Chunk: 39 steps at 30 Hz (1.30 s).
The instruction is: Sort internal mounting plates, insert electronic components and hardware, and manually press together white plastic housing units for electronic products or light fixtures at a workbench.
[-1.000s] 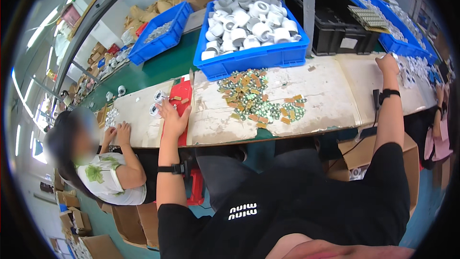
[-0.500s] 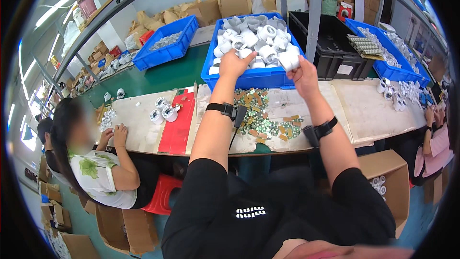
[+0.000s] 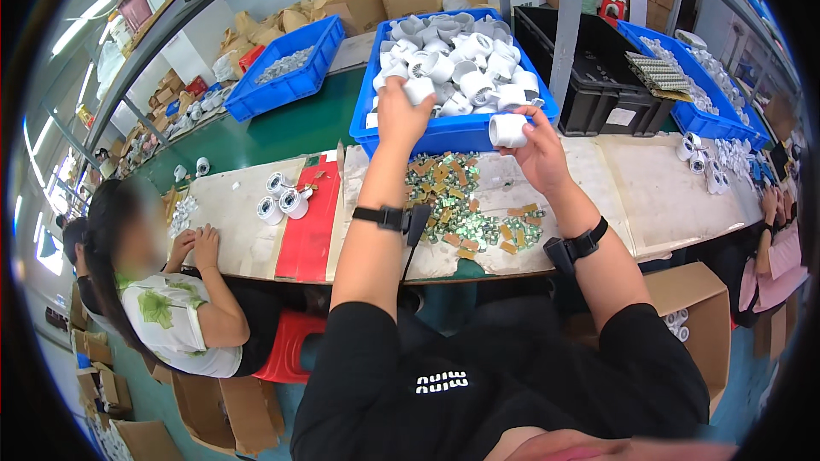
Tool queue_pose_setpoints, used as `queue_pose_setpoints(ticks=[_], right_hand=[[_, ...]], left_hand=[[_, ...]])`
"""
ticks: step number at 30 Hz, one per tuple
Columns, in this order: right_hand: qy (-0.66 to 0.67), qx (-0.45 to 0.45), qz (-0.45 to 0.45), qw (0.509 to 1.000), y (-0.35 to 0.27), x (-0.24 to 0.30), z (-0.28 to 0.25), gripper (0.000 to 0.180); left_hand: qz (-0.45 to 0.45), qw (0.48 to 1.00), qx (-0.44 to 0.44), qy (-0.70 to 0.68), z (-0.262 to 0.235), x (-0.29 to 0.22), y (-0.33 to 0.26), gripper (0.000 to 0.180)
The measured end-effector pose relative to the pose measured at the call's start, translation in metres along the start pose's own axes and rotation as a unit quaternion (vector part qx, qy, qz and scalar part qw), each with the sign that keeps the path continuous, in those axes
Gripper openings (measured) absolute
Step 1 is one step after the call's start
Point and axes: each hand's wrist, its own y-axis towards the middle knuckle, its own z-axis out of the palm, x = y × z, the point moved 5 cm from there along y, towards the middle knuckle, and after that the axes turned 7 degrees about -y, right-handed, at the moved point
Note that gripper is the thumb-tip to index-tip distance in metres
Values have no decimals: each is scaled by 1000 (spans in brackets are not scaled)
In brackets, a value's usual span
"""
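Observation:
A large blue bin (image 3: 465, 142) heaped with white plastic housings (image 3: 461, 47) stands in front of me. My left hand (image 3: 401, 116) is closed at the bin's near left side, its fingers round a white plastic housing (image 3: 418, 90). Just outside the near right corner, my right hand (image 3: 540, 150) grips another white cylindrical housing (image 3: 507, 131) between thumb and fingers. Below the hands, small green circuit boards (image 3: 487, 230) and brown pieces (image 3: 451, 172) lie in a loose pile on the worktop (image 3: 589, 179).
A black crate (image 3: 602, 102) adjoins the bin behind a metal post (image 3: 567, 26). Three white housings (image 3: 293, 202) sit by a red strip (image 3: 309, 239). One co-worker (image 3: 184, 316) sits at left, another (image 3: 781, 256) at right. Further blue bins (image 3: 290, 68) stand on both sides.
My right hand has drawn its housing a little toward me and left, away from the bin's rim. The left hand has moved slightly left and now has a housing in its fingers.

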Motion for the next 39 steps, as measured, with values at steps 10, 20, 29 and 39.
queue_pose_setpoints(ticks=[10,20,29,39], right_hand=[[-408,56,-257,874,-19,13,37,56],[-459,79,-186,865,-15,11,43,62],[-311,76,-154,935,-13,-4,26,55],[-219,77,41,972,-10,-22,23,49]], left_hand=[[-190,730,259,-604,25,-34,-95,65],[-131,761,250,-584,18,-50,-102,62],[-26,807,256,-532,20,-61,-110,64],[55,834,127,-535,-7,-67,-84,30]])
